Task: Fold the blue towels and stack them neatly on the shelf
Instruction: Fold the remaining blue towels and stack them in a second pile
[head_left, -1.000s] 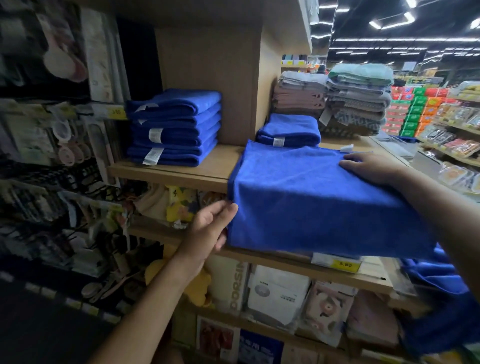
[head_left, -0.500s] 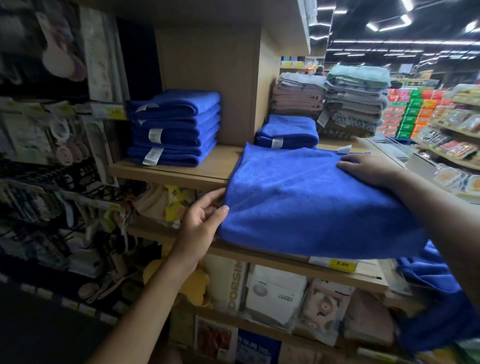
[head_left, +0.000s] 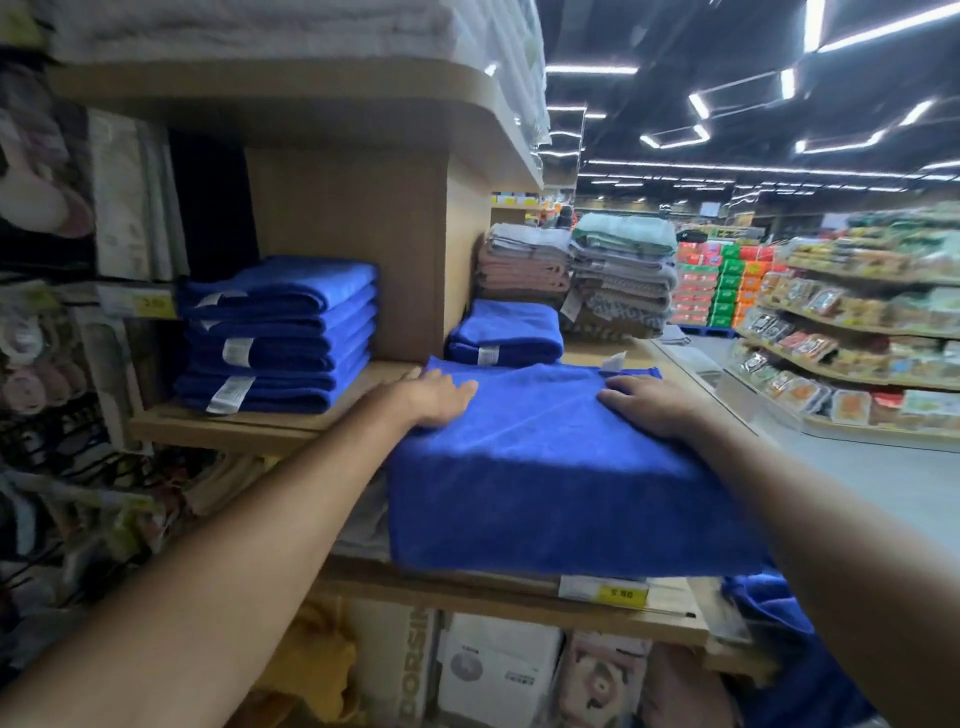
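Observation:
A blue towel (head_left: 540, 483) lies spread over the front of the wooden shelf (head_left: 260, 426), its lower half hanging down over the shelf edge. My left hand (head_left: 431, 397) rests flat on its top left part, fingers straight. My right hand (head_left: 647, 402) presses flat on its top right part near a white label. A stack of several folded blue towels (head_left: 280, 332) stands at the shelf's left. A smaller folded blue pile (head_left: 506, 332) sits behind the spread towel.
Grey, pink and green folded towels (head_left: 576, 275) are stacked at the back right. A wooden divider (head_left: 395, 249) separates the two blue piles. More blue cloth (head_left: 779, 623) hangs low right. Packaged goods fill the shelves below and the aisle on the right.
My left hand has let go of the towel's lower left corner and moved up onto its top. The towel now lies flatter on the shelf. The view has moved closer.

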